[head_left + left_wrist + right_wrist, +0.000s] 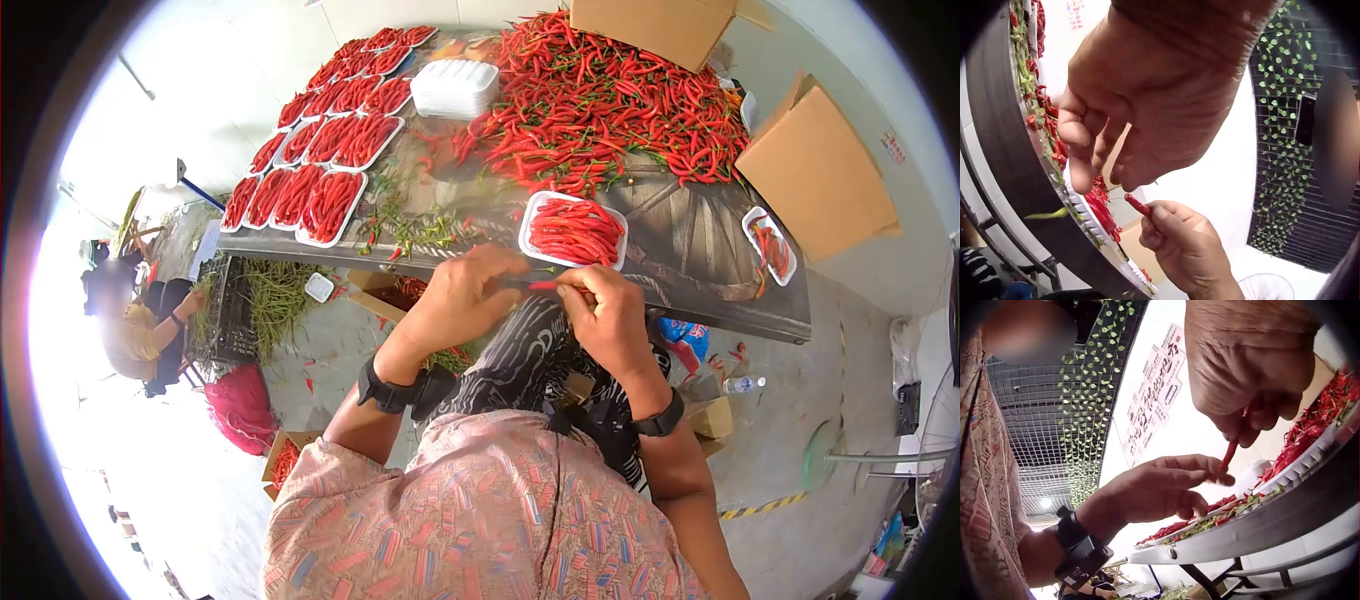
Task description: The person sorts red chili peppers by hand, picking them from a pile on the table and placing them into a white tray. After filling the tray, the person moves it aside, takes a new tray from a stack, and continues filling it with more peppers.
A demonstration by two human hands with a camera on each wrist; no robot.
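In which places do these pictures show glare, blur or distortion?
Head view: picture's left side glares white, fingers of the left hand look blurred; left wrist view: table edge bows, wall looks overexposed; right wrist view: a ceiling lamp glares.

A dark table (690, 235) spreads beyond the fingers (592, 280), a white tray (526, 226) of red chillies (575, 232) lying just past them. To their left lie green stems (405, 225), packed trays (351, 207) and a tray stack (455, 92); farther ahead sprawls a chilli heap (610, 100), with a smaller tray (790, 258) well to the right.
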